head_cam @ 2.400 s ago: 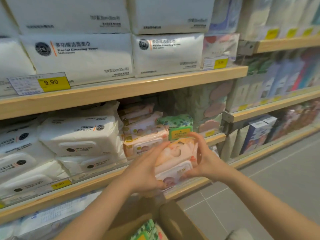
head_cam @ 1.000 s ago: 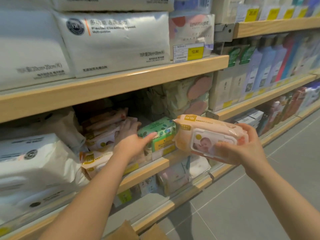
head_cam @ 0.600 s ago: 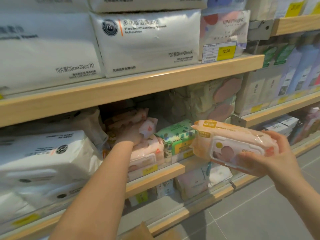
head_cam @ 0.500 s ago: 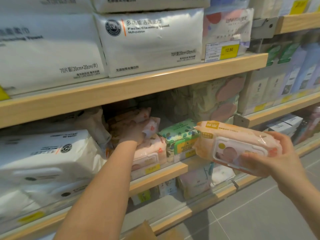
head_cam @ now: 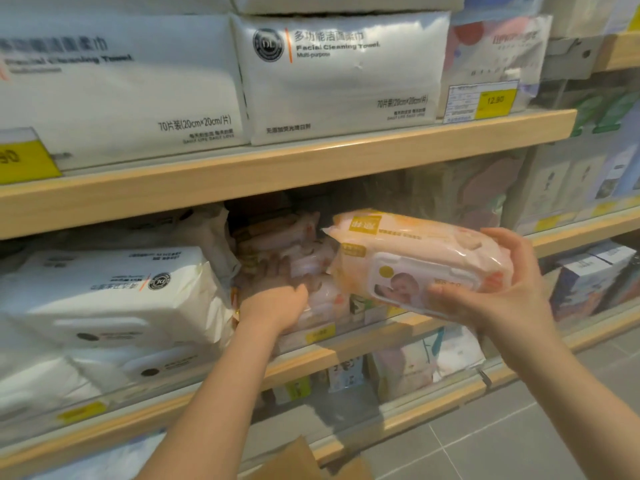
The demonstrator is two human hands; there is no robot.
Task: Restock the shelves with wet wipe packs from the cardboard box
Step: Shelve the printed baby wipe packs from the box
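My right hand (head_cam: 498,292) grips a peach wet wipe pack (head_cam: 415,258) with a white flip lid, held level in front of the middle shelf (head_cam: 346,348). My left hand (head_cam: 277,296) reaches into that shelf and rests on the stack of similar pink wet wipe packs (head_cam: 277,240), fingers spread over them. A flap of the cardboard box (head_cam: 294,459) shows at the bottom edge; its inside is out of view.
Large white facial towel packs (head_cam: 339,74) fill the upper shelf. White wipe packs (head_cam: 110,296) sit left of the pink stack. Yellow price tags (head_cam: 495,102) hang on the shelf edges. More boxed goods stand on shelves to the right, above a grey tiled floor (head_cam: 519,427).
My right hand has carried the peach pack left, closer to the shelf opening and over the green packs. My left hand has slid lower on the pink stack.
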